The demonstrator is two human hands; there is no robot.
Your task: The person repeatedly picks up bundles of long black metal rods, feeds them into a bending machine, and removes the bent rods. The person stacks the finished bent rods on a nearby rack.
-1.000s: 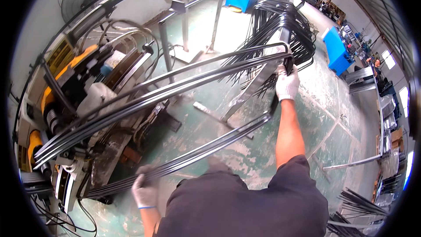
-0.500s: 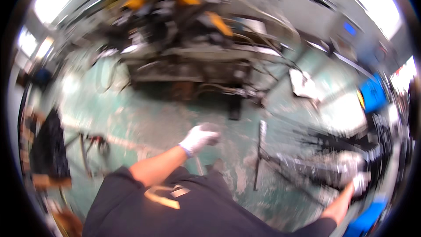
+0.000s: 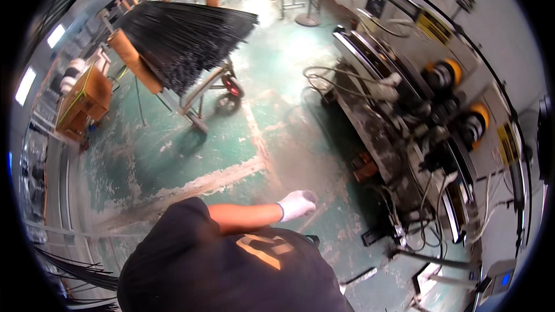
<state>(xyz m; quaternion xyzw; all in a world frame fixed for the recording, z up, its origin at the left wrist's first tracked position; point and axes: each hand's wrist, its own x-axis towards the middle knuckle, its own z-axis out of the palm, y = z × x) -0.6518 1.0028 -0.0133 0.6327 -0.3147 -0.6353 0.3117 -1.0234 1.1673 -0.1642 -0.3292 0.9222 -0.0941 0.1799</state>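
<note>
My left hand, in a white knit glove with a greyish palm, is in front of my body above the floor. Its fingers are curled closed, and whether anything is inside them is hidden. No thing visibly sticks out of it. My right hand is out of view. Ahead on the left, a wheeled cart carries a large bundle of thin black rods, with a brown tube-like post at its near side. More thin black rods show at the lower left, beside my body.
A long machine with orange-and-black round parts and hanging cables stands on the right. A brown box is by the left wall. A metal stand with a round base stands farther back. The green floor has worn patches.
My view has swung left, so the machine shifted from the top to the right side and the rod cart came into view. My right hand, earlier at the right by some rods, has left the picture.
</note>
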